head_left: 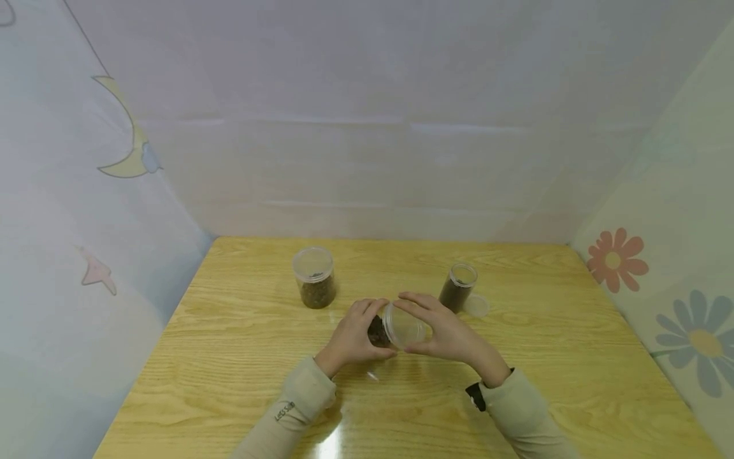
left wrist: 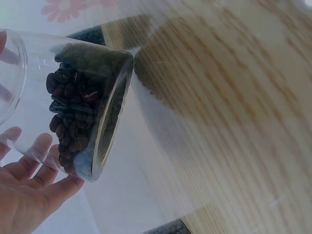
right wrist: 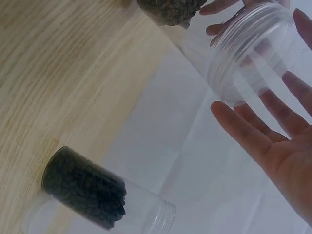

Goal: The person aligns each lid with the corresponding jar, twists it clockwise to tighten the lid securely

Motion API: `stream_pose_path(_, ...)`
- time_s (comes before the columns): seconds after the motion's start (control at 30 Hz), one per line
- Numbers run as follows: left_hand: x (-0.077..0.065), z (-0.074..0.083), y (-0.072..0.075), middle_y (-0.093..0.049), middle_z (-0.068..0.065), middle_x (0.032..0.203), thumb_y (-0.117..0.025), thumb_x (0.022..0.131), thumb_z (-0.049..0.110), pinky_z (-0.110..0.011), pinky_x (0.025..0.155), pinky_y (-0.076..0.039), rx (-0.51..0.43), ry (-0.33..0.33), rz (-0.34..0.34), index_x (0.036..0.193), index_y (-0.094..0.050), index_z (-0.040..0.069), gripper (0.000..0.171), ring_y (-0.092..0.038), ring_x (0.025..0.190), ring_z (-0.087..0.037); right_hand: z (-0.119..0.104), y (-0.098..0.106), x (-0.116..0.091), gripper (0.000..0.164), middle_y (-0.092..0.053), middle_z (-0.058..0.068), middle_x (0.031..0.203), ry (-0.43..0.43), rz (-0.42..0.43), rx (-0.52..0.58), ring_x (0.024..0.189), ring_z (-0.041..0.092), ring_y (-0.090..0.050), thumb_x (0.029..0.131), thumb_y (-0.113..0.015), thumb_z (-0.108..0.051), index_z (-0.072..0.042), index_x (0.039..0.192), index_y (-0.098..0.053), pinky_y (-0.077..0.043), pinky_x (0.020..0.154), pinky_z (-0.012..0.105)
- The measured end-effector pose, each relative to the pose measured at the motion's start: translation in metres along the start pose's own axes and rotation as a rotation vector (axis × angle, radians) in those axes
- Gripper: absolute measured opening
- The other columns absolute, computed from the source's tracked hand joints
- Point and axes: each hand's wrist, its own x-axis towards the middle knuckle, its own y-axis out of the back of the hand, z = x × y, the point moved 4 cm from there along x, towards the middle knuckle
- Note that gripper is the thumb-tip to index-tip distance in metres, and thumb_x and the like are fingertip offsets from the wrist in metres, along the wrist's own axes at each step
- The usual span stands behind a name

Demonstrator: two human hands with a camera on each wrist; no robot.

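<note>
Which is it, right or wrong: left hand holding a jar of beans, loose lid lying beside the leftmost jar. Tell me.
Wrong on one point: the head view shows the loose lid lying beside the rightmost jar. The left hand does hold a jar of beans.

Clear plastic, glossy wood
On my feed, the jar (head_left: 397, 326) looks like smooth, shiny plastic, its beans (left wrist: 73, 105) smooth with a faint sheen; the bench (head_left: 241, 357) is glossy wood grain, the sleeves (head_left: 298, 401) matt cloth, the backdrop (head_left: 373, 166) creased sheeting.
</note>
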Motion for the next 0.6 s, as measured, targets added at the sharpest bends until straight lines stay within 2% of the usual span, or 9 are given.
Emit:
stream_pose_path(0.17,-0.0004,0.0004,-0.0003,-0.046,-0.012,0.125,-0.082,0.062,0.042,-0.042,0.087,-0.045,0.008,0.008,-0.007,0.134,-0.038,0.009,0.091,-0.044,0.112,-0.026,-0.0027,0.0001,0.0003,0.075,-0.043,0.018,0.132,0.021,0.059,-0.032,0.117,0.036,-0.043,0.067,-0.081,-0.023,-0.004,0.131,-0.046,-0.045,0.084,0.050)
stream_pose_path(0.33,-0.0013,0.0005,-0.0009,-0.046,-0.011,0.125,-0.082,0.062,0.043,-0.041,0.088,-0.045,0.015,0.010,-0.005,0.134,-0.038,0.009,0.090,-0.043,0.113,-0.026,-0.0041,-0.0012,0.0005,0.072,-0.047,0.019,0.126,0.020,0.102,-0.076,0.110,0.038,-0.048,0.073,-0.077,-0.034,-0.005,0.131,-0.046,-0.047,0.079,0.051)
stream_pose_path(0.6,-0.0023,0.0017,-0.0007,-0.046,-0.011,0.126,-0.081,0.062,0.044,-0.042,0.088,-0.045,0.024,0.006,0.005,0.134,-0.038,0.009,0.090,-0.044,0.113,-0.026,-0.0048,-0.0038,0.0022,0.070,-0.049,0.020,0.124,-0.079,0.079,-0.103,0.110,0.039,-0.049,0.071,-0.078,-0.029,-0.002,0.129,-0.048,-0.046,0.082,0.051)
